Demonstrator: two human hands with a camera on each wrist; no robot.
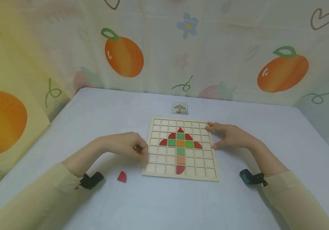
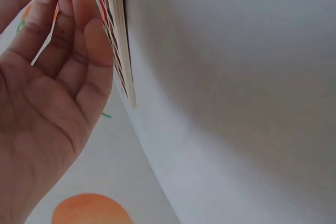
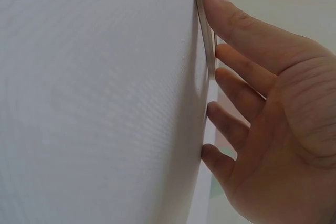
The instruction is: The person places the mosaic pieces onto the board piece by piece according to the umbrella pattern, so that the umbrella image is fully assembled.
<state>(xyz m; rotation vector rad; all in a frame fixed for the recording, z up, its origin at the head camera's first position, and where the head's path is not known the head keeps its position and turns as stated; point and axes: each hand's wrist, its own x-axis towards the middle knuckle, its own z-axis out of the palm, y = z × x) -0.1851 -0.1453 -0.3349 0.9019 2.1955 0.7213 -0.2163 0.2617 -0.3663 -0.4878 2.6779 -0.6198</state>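
A square wooden grid board [image 1: 158,159] lies on the table. Colored tiles form a pattern on it: a red triangle [image 1: 180,130] on top, red quarter circles, green squares, an orange square [image 1: 180,143] and a salmon square [image 1: 181,159]. My left hand [image 1: 127,143] is at the board's left edge, fingers bent and slightly blurred; no piece shows in it. The left wrist view shows its loosely bent fingers [image 2: 65,45] beside the board, the fingertips partly cut off. My right hand [image 1: 230,135] touches the board's right edge with thumb and forefinger, fingers spread.
A loose red quarter-circle tile [image 1: 122,177] lies on the white tablecloth, left of the board and below my left hand. Behind the board sits a small pattern card [image 1: 180,108] with a similar figure. A fruit-printed curtain [image 1: 210,48] hangs behind the table.
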